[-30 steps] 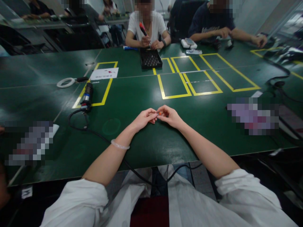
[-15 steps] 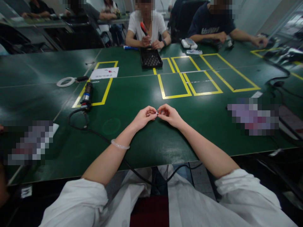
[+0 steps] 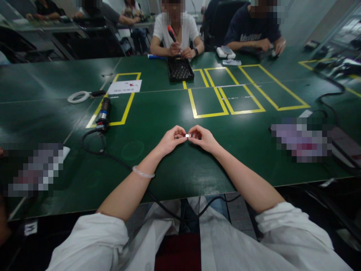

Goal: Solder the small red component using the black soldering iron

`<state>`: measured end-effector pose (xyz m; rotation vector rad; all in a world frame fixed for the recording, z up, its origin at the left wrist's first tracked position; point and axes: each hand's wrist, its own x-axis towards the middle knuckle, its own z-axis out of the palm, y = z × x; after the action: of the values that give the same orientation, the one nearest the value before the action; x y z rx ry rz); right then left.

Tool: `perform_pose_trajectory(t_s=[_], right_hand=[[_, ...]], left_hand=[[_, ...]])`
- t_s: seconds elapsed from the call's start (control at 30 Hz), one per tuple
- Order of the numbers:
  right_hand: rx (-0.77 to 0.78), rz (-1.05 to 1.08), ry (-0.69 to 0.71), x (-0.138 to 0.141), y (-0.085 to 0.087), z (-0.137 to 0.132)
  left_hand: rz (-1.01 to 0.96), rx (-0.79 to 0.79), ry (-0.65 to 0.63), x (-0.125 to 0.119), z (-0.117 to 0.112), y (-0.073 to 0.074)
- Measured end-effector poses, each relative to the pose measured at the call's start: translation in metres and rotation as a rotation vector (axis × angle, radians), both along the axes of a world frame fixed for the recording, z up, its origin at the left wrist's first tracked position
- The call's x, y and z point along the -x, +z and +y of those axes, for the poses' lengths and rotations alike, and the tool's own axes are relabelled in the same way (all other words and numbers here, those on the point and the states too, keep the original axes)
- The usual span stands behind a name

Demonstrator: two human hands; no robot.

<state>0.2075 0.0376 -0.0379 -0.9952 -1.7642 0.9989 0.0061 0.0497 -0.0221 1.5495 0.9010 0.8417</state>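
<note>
My left hand (image 3: 170,140) and my right hand (image 3: 202,138) meet just above the green table (image 3: 158,165), fingertips pinched together. Between them sits a tiny shiny part (image 3: 188,135), held from both sides; its shape is too small to make out. A pale bangle (image 3: 143,173) circles my left wrist. Both forearms rest across the table's near edge.
An electric screwdriver (image 3: 103,114) with a black cable lies left, near a white tape ring (image 3: 78,97) and a paper sheet (image 3: 125,87). A black parts tray (image 3: 179,69) stands far centre before a seated person holding a red tool. Yellow tape boxes (image 3: 225,90) mark the table.
My hands have lifted slightly and the small part between my fingertips now shows as a bright speck instead of orange. The person at far right pulled an arm back.
</note>
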Motion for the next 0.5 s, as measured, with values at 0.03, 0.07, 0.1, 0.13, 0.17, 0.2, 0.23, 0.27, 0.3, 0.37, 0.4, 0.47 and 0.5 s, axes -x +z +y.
perform_pose_trajectory(t_s=[0.03, 0.07, 0.1, 0.13, 0.17, 0.2, 0.23, 0.27, 0.3, 0.37, 0.4, 0.47, 0.5], right_hand=[[-0.002, -0.002, -0.001, 0.0000, 0.0000, 0.0001], [-0.002, -0.004, -0.002, 0.0001, 0.0001, 0.0002], [-0.001, -0.005, -0.003, 0.0002, 0.0003, 0.0003], [0.000, -0.007, -0.004, 0.0004, 0.0005, 0.0003], [0.000, -0.008, -0.006, 0.0005, 0.0006, 0.0002], [0.001, -0.011, -0.008, 0.0007, 0.0007, 0.0001], [0.001, -0.015, -0.011, 0.0008, 0.0008, 0.0001], [0.001, -0.019, -0.013, 0.0009, 0.0008, 0.0000], [0.001, -0.021, -0.015, 0.0010, 0.0008, -0.0001], [0.004, -0.021, -0.016, 0.0010, 0.0012, -0.0004], [0.006, -0.020, -0.015, 0.0009, 0.0015, -0.0006], [0.011, -0.018, -0.014, 0.0008, 0.0026, -0.0011], [0.014, -0.020, -0.013, 0.0008, 0.0032, -0.0014]], left_hand=[[-0.004, 0.001, -0.002, 0.0000, 0.0003, -0.0004], [-0.008, 0.001, -0.006, 0.0001, 0.0006, -0.0009], [-0.010, 0.000, -0.009, 0.0003, 0.0010, -0.0014], [-0.009, -0.001, -0.013, 0.0004, 0.0013, -0.0019], [-0.007, -0.002, -0.015, 0.0005, 0.0015, -0.0022], [-0.002, -0.002, -0.016, 0.0006, 0.0015, -0.0023], [0.004, -0.002, -0.015, 0.0006, 0.0014, -0.0021], [0.009, 0.000, -0.015, 0.0006, 0.0012, -0.0016], [0.013, 0.003, -0.014, 0.0005, 0.0009, -0.0011], [0.019, 0.009, -0.016, 0.0006, 0.0004, 0.0002], [0.020, 0.013, -0.017, 0.0007, 0.0002, 0.0008], [0.023, 0.020, -0.018, 0.0010, 0.0001, 0.0014], [0.025, 0.025, -0.018, 0.0012, 0.0002, 0.0015]])
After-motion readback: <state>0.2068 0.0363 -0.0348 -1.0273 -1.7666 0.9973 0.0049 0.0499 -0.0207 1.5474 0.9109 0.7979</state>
